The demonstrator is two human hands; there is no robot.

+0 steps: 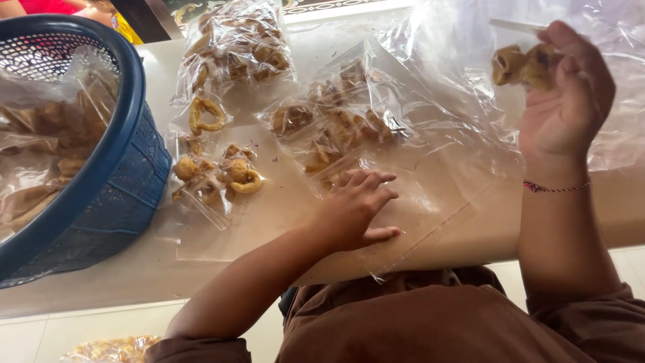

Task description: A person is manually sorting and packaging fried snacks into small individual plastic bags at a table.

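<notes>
Hands: right hand [564, 101] pinches two fried snacks [524, 65], left hand [353, 208] flat.

- Bright, soft daylight fills the scene, strongest toward the top right.
- The clear plastic sheet [463, 101] catches white glare and washes out near the upper right corner.
- The table [222, 235] shows only faint, diffuse shadows beneath the left hand [353, 208] and the blue basket [114, 168].
- The right hand [564, 94] looks slightly soft with motion blur.
- Wide-angle stretch bends the basket rim and the frame edges.
- The near sleeves are softly focused.
</notes>
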